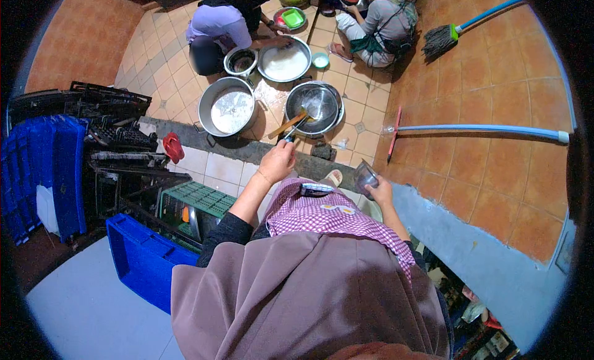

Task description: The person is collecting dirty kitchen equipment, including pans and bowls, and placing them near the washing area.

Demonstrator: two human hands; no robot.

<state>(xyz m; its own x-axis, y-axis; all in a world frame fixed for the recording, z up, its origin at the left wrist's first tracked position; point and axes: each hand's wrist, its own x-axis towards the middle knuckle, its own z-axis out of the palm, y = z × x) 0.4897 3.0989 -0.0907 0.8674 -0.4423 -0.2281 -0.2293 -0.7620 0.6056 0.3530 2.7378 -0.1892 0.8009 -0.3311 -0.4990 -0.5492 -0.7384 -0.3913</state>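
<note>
My left hand (278,161) is closed around the dark handle of a utensil with a thin metal shaft (298,126). Its far end reaches over a metal basin (320,101), where I cannot make out its head. A wooden spatula (287,124) leans across the same basin's rim, close beside the shaft. At my right side, my right hand (381,191) grips a small metal bowl (366,178) by its edge, with the bowl tilted. Left of the basin stands a large aluminium pot (227,107) with side handles, its inside pale and shiny.
Two people (218,28) crouch ahead; one reaches into a wide basin of whitish contents (284,60). A raised dark kerb (185,130) crosses before me. Blue crates (139,262) stand left. A squeegee (478,129) and a broom (441,40) lie on the right-hand tiles.
</note>
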